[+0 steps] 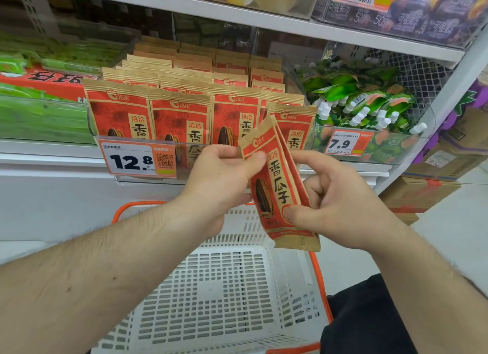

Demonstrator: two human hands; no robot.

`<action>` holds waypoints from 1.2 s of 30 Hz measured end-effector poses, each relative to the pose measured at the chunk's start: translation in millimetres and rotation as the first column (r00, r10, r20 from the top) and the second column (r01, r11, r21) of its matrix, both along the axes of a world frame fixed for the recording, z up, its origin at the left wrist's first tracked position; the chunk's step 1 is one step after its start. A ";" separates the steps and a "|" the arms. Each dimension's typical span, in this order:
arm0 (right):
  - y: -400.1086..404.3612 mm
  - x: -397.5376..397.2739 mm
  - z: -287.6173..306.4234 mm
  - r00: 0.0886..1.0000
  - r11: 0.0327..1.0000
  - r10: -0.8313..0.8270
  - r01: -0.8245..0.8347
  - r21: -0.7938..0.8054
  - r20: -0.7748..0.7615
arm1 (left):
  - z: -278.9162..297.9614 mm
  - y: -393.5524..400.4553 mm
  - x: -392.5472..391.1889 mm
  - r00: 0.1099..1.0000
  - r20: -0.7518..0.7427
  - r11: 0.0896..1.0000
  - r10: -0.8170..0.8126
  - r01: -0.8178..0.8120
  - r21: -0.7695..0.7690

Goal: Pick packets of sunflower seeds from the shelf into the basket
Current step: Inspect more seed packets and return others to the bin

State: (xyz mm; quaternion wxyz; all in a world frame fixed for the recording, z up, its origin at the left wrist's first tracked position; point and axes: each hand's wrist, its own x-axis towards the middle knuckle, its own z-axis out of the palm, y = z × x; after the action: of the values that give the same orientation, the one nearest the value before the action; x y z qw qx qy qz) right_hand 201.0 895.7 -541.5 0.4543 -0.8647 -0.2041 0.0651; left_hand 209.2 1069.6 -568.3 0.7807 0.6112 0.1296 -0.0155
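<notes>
Left hand (221, 179) pinching the upper edge of a red-and-kraft paper packet of sunflower seeds (277, 187), thumb on its face. Right hand (340, 198) gripping the lower part, thumb pressed on the front, fingers curled behind. Held tilted in front of the shelf and above the white perforated plastic basket with orange handles (227, 295), long axis running from upper left down to lower right, printed face toward the camera, a second packet seemingly tucked behind. Forearms bare, reaching forward. Large black characters 香瓜子 down the front, 洽洽 logo at top. Behind, rows of matching upright packets (179, 113) in a clear shelf tray (91, 124); orange-white price tag (138, 159) reading 12.8. Rightward, green spouted pouches (361, 103) over a tag (348, 142) reading 7.9.
</notes>
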 end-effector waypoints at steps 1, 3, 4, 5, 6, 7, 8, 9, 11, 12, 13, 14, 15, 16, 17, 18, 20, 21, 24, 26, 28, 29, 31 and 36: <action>0.5 -0.6 0.2 1.000 1.000 0.004 -0.004 -0.010 0.028 | 0.4 -1.6 -1.8 1.000 0.010 0.999 -0.029 0.029 -0.018; 2.6 -2.5 0.2 0.998 0.999 0.031 -0.029 -0.044 0.051 | 0.6 -3.3 -4.5 0.994 0.033 0.994 -0.103 0.104 -0.024; 3.8 -3.5 -0.6 0.998 0.996 0.050 -0.046 -0.071 0.048 | 0.7 -3.6 -5.4 0.990 0.039 0.991 -0.136 0.136 -0.011; 4.6 -3.8 -1.8 0.997 0.993 0.067 -0.063 -0.096 0.036 | 0.3 -3.3 -5.8 0.986 0.043 0.987 -0.159 0.159 0.004; 4.9 -3.9 -3.2 0.996 0.991 0.085 -0.083 -0.105 0.019 | 0.0 -2.6 -5.7 0.984 0.044 0.985 -0.172 0.172 0.014; 5.1 -3.7 -4.0 0.995 0.992 0.101 -0.100 -0.075 0.003 | -0.4 -1.8 -5.5 0.983 0.048 0.984 -0.180 0.179 0.018; 4.5 -2.6 -5.6 0.994 0.994 0.110 -0.110 -0.003 -0.010 | -0.8 -1.2 -5.0 0.981 0.054 0.982 -0.187 0.187 0.019; 3.6 -1.5 -6.3 0.994 0.990 0.107 -0.104 0.090 -0.025 | -1.1 -0.9 -5.1 0.977 0.069 0.980 -0.201 0.200 0.019; 3.0 1.3 -6.1 0.998 0.974 0.055 -0.047 0.224 -0.034 | -1.6 -2.0 -6.4 0.966 0.110 0.972 -0.235 0.231 0.052; 4.0 2.1 -6.2 1.000 0.970 0.021 -0.015 0.243 -0.020 | -2.0 -2.8 -7.7 0.959 0.133 0.967 -0.249 0.239 0.085; 5.1 2.9 -6.8 1.000 0.970 -0.010 0.012 0.245 -0.010 | -3.0 -3.7 -8.6 0.952 0.158 0.962 -0.260 0.243 0.121; 6.0 3.7 -8.7 0.999 0.970 -0.036 0.035 0.240 -0.002 | -4.4 -4.6 -9.2 0.947 0.178 0.958 -0.269 0.243 0.153; 7.3 4.3 -10.2 0.998 0.972 -0.061 0.058 0.228 0.003 | -6.0 -5.2 -9.5 0.942 0.193 0.954 -0.274 0.242 0.176; 8.0 4.7 -12.0 0.997 0.975 -0.079 0.076 0.210 0.007 | -6.9 -5.5 -9.9 0.939 0.202 0.952 -0.279 0.244 0.183; 8.5 5.0 -13.0 0.995 0.977 -0.099 0.096 0.190 0.010 | -7.7 -5.2 -9.8 0.937 0.204 0.952 -0.285 0.251 0.177; 9.1 5.6 -13.7 0.993 0.978 -0.116 0.111 0.178 0.016 | -8.0 -4.9 -9.7 0.936 0.200 0.952 -0.288 0.257 0.167; 10.7 4.9 -12.5 0.992 0.975 -0.127 0.122 0.184 0.014 | -6.1 -4.5 -10.3 0.932 0.188 0.948 -0.310 0.286 0.142; 11.5 4.3 -12.0 0.993 0.973 -0.121 0.118 0.198 0.005 | -4.4 -4.7 -11.2 0.926 0.182 0.942 -0.330 0.310 0.129; 13.3 3.3 -10.5 0.995 0.967 -0.097 0.098 0.235 -0.018 | 1.0 -4.1 -13.3 0.912 0.171 0.928 -0.373 0.362 0.092; 13.2 3.6 -11.1 0.996 0.968 -0.083 0.087 0.234 -0.025 | 1.9 -3.0 -13.0 0.908 0.148 0.920 -0.392 0.388 0.053; 13.8 3.6 -11.2 0.997 0.969 -0.079 0.083 0.235 -0.026 | 2.7 -2.6 -13.2 0.900 0.138 0.909 -0.414 0.418 0.000; 13.8 3.6 -11.4 0.997 0.970 -0.078 0.083 0.230 -0.029 | 2.4 -2.6 -13.3 0.894 0.140 0.902 -0.425 0.432 -0.021; 13.7 3.8 -10.7 0.996 0.968 -0.086 0.092 0.234 -0.038 | 2.7 -3.0 -14.2 0.886 0.146 0.893 -0.441 0.450 -0.032; 12.0 4.0 -10.7 0.994 0.960 -0.094 0.107 0.258 -0.063 | 2.8 -2.5 -15.2 0.890 0.146 0.897 -0.432 0.440 -0.026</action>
State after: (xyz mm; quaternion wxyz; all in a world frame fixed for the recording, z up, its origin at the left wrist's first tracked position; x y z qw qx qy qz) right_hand 205.0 907.7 -552.2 0.5717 -0.8048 -0.1552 0.0362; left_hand 194.0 1067.1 -565.5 0.7818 0.6011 -0.0650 -0.1525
